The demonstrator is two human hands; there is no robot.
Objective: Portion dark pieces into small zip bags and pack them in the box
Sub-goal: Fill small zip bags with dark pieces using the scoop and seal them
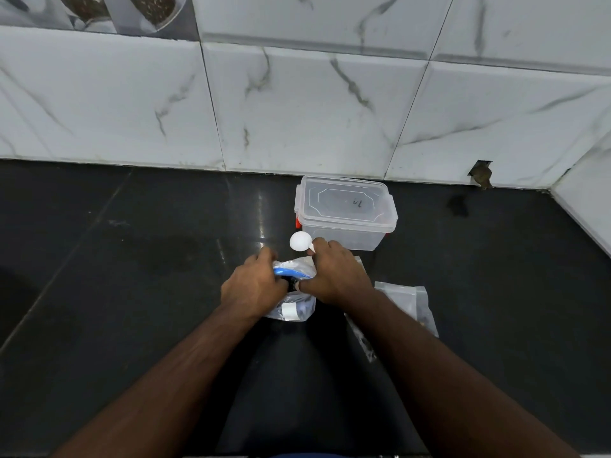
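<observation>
**Both hands on the bag**

I hold the bag [292, 307] with the blue zip strip on the dark counter [132, 259], my left hand [253, 287] gripping its left edge and my right hand [334, 276] pinching its right edge (a white spoon [301, 241] is clasped there too). The lidded clear box [345, 213] sits just beyond, against the tiled wall [297, 110]. More small bags [408, 300] lie to the right.

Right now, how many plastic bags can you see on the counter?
2: the blue-zip bag gripped by both hands, and a clear bag lying right of the right forearm. More may be hidden beneath the arms.
</observation>
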